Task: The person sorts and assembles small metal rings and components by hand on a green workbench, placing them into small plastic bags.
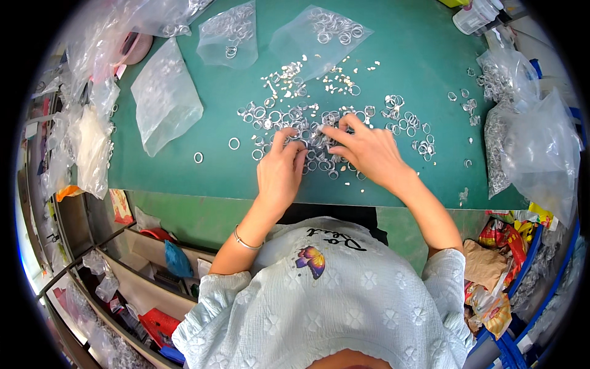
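A loose pile of silver metal rings [319, 157] lies on the green table, with small pale chips [286, 92] scattered among and beyond it. My left hand [281, 172] rests at the pile's left side, fingers bent and apart, tips touching rings. From the right, my right hand [372, 152] reaches over the middle of the pile; its index finger and thumb are spread, the fingertips among the rings. Neither hand shows a ring clearly gripped. Smaller clusters of rings [402, 120] sit to the right of the pile, and two single rings [234, 143] lie off to the left.
Clear plastic bags, some with rings [230, 31], lie along the table's far side; another bag [166, 98] is at left. Bulging bags [522, 135] stand at the right edge. Shelves with boxes [160, 270] are below left, and colourful wrappers [501, 258] below right.
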The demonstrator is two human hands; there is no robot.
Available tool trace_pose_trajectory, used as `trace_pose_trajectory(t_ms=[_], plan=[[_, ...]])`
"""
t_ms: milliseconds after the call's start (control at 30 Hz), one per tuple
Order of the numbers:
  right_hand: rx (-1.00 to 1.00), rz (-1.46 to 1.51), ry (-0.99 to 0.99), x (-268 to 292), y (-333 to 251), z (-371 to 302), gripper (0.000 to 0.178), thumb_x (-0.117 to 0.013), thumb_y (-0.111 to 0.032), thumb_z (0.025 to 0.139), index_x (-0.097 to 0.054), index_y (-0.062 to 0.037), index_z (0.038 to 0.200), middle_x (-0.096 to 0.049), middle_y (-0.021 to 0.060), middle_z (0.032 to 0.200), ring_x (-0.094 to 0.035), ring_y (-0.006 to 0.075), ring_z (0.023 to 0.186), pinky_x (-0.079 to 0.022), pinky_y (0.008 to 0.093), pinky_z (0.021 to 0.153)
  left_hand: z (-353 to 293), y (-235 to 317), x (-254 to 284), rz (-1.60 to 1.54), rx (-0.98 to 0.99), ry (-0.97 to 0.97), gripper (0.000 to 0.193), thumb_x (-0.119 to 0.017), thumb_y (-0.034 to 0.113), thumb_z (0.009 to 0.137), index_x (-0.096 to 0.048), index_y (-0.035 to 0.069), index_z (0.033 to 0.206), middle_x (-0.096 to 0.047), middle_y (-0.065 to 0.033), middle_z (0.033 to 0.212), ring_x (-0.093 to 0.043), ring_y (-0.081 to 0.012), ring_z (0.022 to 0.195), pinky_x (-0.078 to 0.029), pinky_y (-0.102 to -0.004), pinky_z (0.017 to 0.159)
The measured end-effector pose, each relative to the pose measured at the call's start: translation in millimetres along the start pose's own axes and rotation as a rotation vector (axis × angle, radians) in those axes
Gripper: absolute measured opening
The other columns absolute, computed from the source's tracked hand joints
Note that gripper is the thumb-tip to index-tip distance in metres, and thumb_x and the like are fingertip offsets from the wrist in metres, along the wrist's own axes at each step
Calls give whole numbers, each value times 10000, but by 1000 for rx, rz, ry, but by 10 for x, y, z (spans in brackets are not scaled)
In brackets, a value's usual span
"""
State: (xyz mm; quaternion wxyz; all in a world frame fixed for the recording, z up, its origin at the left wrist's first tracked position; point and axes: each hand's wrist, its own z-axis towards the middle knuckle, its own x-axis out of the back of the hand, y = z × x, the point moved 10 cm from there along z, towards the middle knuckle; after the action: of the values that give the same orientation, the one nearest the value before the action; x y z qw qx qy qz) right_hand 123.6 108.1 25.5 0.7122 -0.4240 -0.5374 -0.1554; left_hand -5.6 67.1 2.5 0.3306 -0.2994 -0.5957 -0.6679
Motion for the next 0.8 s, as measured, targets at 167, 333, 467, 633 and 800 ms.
trace_pose_trajectory(t_ms=[167,333,467,633,800], plan=[[-69,117,156,-39,379,-160,183,-667,-233,838,-614,-130,980,-580,45,863,-605,280,588,-456,400,487,-54,-223,243,-146,83,168,125,-671,21,805,-573,46,879,-595,-62,1043,-597,-232,580,-468,-328,508],[-400,-62,227,135,601,-406,149,-676,-192,826,-627,-120,947,-595,61,873,-620,296,622,-471,412,510,-101,-341,296,-157,137,211,177,-681,16,795,-587,56,940,-603,-78,1043,-579,-216,564,-469,-309,503],[-168,104,316,95,114,-269,189,-680,-143,808,-634,-128,991,-576,38,919,-619,278,594,-473,404,499,-42,-18,173,-110,-13,141,197,-698,44,781,-623,85,959,-598,-66,1023,-610,-236,626,-485,-338,529],[-207,-13,198,-80,136,-122,152,-695,-130,788,-665,-136,937,-558,33,930,-626,262,598,-460,392,477,61,111,-59,40,-68,20,105,-712,50,777,-677,48,876,-596,-50,918,-563,-198,560,-443,-314,512],[-89,128,254,-43,-62,-75,174,-669,-96,775,-657,-124,946,-534,36,893,-608,262,552,-455,383,464,71,-15,102,-161,14,105,81,-683,82,808,-666,48,880,-600,-44,878,-599,-248,566,-466,-352,525]])
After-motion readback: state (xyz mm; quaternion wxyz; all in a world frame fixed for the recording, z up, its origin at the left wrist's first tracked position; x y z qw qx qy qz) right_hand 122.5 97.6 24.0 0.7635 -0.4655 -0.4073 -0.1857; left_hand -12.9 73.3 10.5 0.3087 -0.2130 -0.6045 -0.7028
